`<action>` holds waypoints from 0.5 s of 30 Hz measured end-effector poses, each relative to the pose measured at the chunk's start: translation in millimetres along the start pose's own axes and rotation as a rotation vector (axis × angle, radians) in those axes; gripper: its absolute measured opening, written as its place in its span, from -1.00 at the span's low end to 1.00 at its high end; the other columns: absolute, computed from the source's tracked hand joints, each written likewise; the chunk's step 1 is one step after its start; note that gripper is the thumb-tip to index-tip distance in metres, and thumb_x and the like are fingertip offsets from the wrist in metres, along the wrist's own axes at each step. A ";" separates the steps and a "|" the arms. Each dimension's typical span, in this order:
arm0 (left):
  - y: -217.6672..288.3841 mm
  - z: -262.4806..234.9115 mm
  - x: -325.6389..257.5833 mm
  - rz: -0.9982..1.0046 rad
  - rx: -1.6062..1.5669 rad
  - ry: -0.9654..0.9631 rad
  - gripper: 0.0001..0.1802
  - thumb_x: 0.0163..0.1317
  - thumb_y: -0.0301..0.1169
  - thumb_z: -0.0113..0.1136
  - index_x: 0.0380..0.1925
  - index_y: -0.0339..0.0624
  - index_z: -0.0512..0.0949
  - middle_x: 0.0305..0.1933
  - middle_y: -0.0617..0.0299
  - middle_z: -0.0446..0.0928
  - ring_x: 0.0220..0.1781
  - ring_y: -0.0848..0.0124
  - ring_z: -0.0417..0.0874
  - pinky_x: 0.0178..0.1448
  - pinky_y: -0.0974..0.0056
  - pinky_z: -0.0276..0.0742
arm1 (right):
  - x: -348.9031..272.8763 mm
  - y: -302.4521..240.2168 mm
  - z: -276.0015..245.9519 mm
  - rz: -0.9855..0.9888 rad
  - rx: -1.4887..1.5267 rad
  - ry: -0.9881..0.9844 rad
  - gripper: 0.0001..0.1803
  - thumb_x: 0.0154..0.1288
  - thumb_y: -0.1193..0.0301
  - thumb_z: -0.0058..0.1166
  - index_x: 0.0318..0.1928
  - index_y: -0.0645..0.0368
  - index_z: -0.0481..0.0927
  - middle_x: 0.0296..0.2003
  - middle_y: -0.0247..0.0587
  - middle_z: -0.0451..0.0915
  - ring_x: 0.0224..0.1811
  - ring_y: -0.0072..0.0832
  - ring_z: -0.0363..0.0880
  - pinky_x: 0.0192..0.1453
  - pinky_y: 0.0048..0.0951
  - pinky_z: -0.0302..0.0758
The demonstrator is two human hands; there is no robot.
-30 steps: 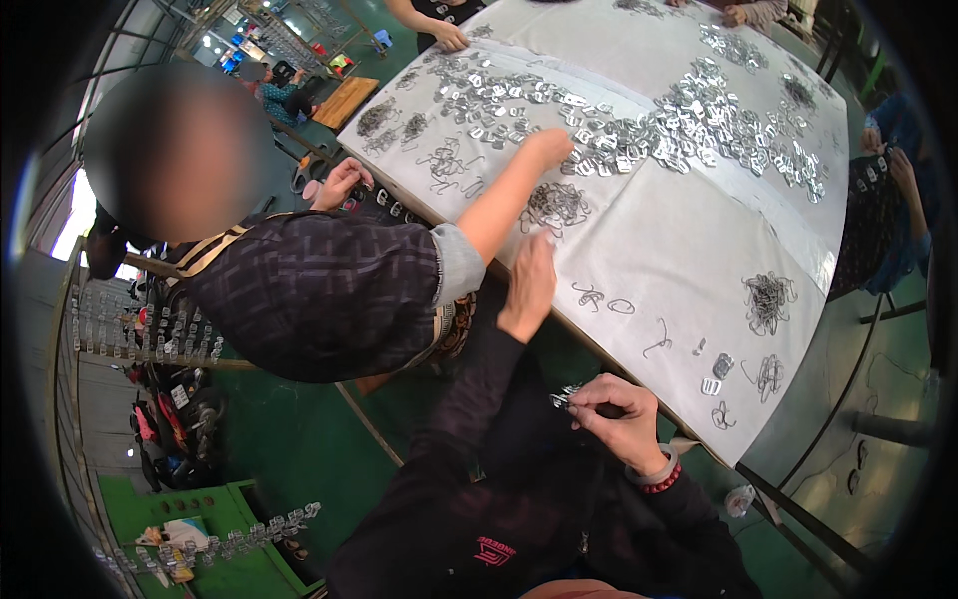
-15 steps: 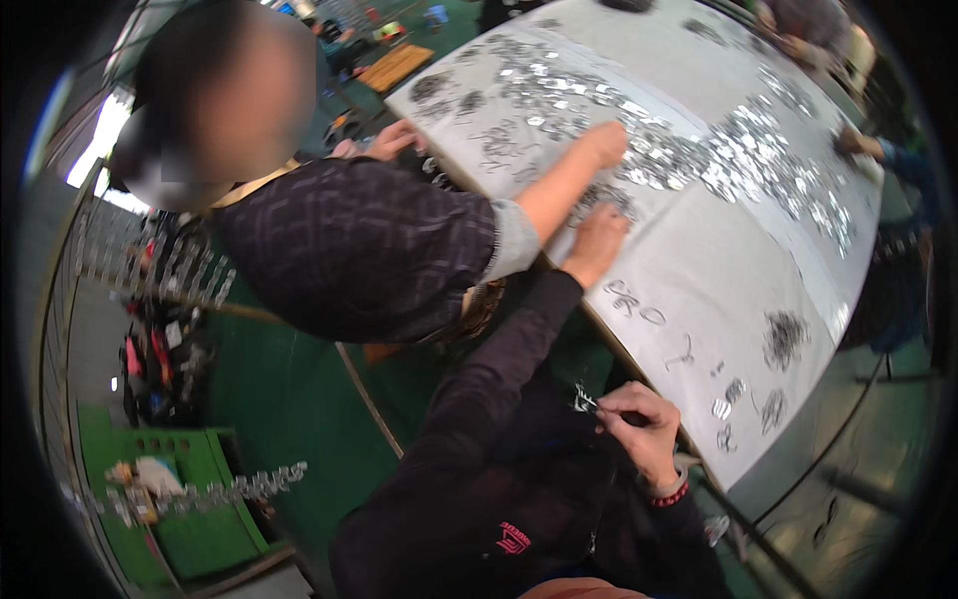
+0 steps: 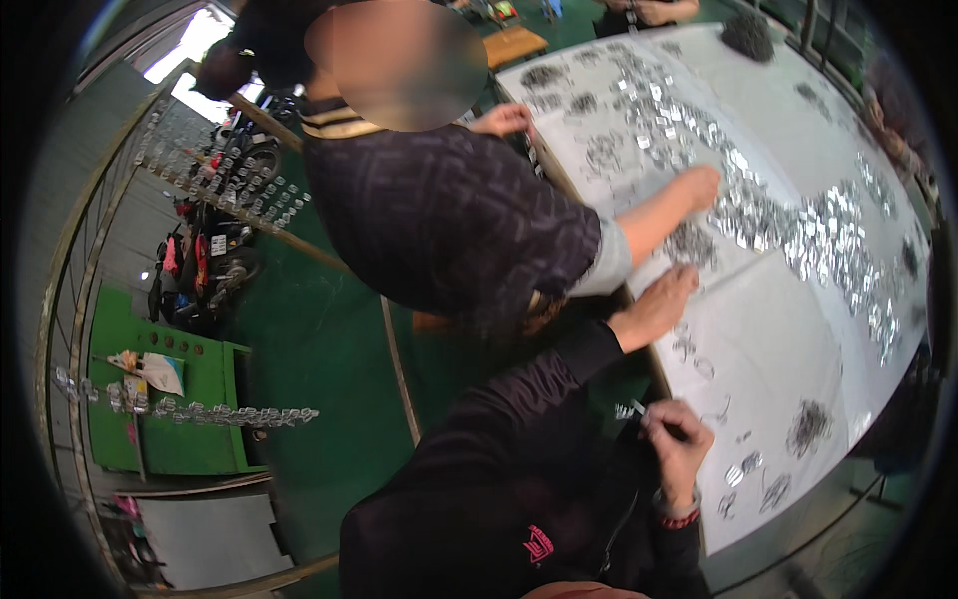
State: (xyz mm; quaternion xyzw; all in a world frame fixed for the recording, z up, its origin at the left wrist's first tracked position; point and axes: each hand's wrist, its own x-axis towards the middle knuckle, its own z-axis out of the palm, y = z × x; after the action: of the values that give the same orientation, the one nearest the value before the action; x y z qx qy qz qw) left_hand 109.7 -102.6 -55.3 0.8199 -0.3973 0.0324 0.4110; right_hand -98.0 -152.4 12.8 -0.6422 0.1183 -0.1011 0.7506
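Note:
My left hand (image 3: 659, 304) reaches out in a black sleeve and lies flat on the white-covered table (image 3: 788, 349), fingers extended, just below a small pile of dark wire pieces (image 3: 689, 243). It holds nothing. My right hand (image 3: 679, 439) is closer to me at the table's near edge, fingers pinched on a small silvery metal piece (image 3: 629, 407). Several small wire loops (image 3: 694, 354) lie on the cloth between my two hands.
A co-worker in a dark patterned top (image 3: 449, 220) leans over the table from the left, one hand (image 3: 699, 185) among shiny metal parts (image 3: 828, 240). Dark wire clumps (image 3: 808, 427) lie near the front. A green bench (image 3: 170, 399) and a rack of hanging parts (image 3: 215, 414) stand left.
The view has swung, so the table sits further right. My left hand stays on the cloth beside the co-worker's arm. My right hand keeps its pinch on the small metal piece.

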 end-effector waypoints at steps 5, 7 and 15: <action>28.6 -44.1 -38.5 -0.249 -0.482 -0.053 -0.83 0.35 -0.48 0.07 -0.16 -0.38 0.52 -0.24 0.03 0.57 -0.30 0.37 0.70 -0.32 0.31 0.57 | 12.7 2.1 2.5 0.093 -0.074 0.051 -0.90 0.17 0.66 0.16 -0.28 0.36 0.67 -0.37 -0.29 0.65 -0.38 -0.62 0.57 -0.28 -0.61 0.49; 46.5 -66.4 -49.0 -0.244 -0.618 -0.009 -0.87 0.34 -0.51 0.13 -0.22 -0.39 0.53 -0.31 0.11 0.61 -0.28 0.45 0.69 -0.28 0.38 0.59 | 19.5 1.9 2.6 0.043 -0.026 0.032 -0.88 0.17 0.65 0.19 -0.25 0.36 0.68 -0.39 -0.32 0.65 -0.40 -0.63 0.56 -0.29 -0.63 0.48; 86.8 -120.6 -75.4 0.093 -0.324 0.033 -0.89 0.23 -0.54 0.27 -0.28 -0.33 0.57 -0.18 0.20 0.56 -0.17 0.48 0.58 -0.08 0.40 0.53 | 40.9 -9.2 18.0 0.028 0.265 0.108 -0.85 0.16 0.63 0.23 -0.22 0.37 0.67 -0.38 -0.27 0.66 -0.45 -0.65 0.54 -0.32 -0.64 0.49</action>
State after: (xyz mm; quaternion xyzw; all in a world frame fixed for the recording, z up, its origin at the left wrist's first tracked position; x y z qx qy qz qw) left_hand 32.4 -1.2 52.0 0.7230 -0.4282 0.0003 0.5421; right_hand -53.6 -149.4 22.6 -0.5294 0.1528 -0.1398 0.8227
